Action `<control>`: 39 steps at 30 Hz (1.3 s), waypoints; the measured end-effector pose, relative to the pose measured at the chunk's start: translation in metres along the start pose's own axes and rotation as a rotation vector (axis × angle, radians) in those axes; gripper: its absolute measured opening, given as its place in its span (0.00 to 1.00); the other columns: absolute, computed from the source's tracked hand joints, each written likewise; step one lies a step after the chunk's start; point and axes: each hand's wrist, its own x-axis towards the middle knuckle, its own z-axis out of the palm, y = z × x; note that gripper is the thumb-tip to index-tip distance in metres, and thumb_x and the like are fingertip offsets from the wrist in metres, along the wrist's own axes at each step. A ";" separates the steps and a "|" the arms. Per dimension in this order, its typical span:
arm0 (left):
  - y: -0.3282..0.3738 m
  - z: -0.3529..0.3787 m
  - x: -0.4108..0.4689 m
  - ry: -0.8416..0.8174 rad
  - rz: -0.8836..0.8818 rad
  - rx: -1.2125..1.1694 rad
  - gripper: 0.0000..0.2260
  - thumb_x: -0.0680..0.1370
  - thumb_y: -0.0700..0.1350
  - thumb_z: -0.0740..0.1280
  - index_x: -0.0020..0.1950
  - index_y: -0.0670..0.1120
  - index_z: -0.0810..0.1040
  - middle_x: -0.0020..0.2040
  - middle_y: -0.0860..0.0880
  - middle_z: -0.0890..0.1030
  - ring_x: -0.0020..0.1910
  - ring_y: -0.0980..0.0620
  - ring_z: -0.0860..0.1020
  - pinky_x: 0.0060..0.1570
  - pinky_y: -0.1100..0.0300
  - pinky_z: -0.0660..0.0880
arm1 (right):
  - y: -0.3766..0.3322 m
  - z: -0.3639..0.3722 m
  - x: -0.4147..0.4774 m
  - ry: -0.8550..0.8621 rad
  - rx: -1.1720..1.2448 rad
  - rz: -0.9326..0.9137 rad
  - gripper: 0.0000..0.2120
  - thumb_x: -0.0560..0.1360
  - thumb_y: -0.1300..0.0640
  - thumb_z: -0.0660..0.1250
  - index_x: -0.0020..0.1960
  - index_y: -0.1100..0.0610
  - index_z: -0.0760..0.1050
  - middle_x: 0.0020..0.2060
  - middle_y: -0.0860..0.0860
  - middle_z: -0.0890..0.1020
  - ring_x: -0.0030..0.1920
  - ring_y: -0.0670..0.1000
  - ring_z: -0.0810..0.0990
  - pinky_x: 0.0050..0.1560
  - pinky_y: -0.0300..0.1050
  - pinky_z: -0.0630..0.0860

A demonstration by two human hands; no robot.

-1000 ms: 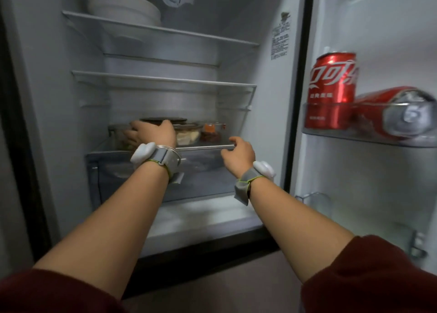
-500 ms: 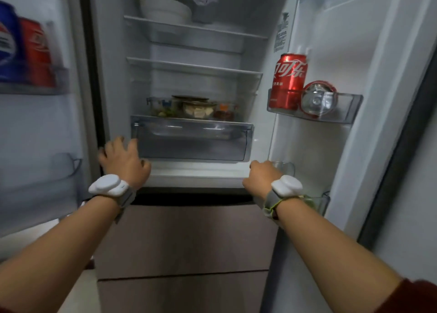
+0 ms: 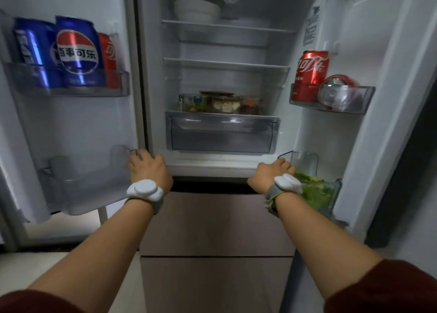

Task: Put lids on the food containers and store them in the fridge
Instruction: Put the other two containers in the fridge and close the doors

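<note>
Three lidded containers (image 3: 221, 103) sit shelved; left hand (image 3: 147, 168) and right hand (image 3: 272, 174) grip door edges.

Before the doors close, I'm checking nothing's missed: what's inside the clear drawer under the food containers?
The clear drawer looks empty through its front; its back corners are too dim to tell.

food containers (image 3: 222, 103) on shelf (image 3: 222, 113), above drawer (image 3: 221, 133)

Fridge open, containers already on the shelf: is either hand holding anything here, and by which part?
No container is held. The left hand grips the inner edge of the left door by its lower bin; the right hand grips the right door's inner edge. The food containers sit untouched on the shelf.
</note>
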 end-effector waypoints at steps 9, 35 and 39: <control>0.045 -0.041 0.013 -0.248 0.054 -0.302 0.16 0.73 0.47 0.63 0.60 0.45 0.73 0.63 0.40 0.66 0.52 0.36 0.74 0.53 0.53 0.73 | -0.012 -0.062 0.005 -0.042 0.910 -0.299 0.21 0.75 0.52 0.68 0.66 0.58 0.73 0.65 0.54 0.76 0.65 0.55 0.73 0.64 0.44 0.68; 0.100 -0.133 0.051 0.942 0.538 -0.334 0.19 0.73 0.41 0.65 0.64 0.43 0.73 0.70 0.40 0.70 0.71 0.42 0.66 0.72 0.43 0.55 | 0.038 -0.120 0.059 0.880 0.496 -0.424 0.41 0.77 0.40 0.58 0.78 0.49 0.35 0.79 0.53 0.42 0.78 0.56 0.44 0.77 0.58 0.50; 0.079 -0.115 0.077 0.736 0.361 -0.574 0.30 0.73 0.55 0.59 0.74 0.62 0.54 0.78 0.46 0.54 0.77 0.47 0.51 0.72 0.38 0.42 | 0.014 -0.103 0.074 0.993 0.586 -0.450 0.36 0.77 0.43 0.58 0.78 0.49 0.43 0.79 0.53 0.49 0.78 0.56 0.48 0.75 0.61 0.55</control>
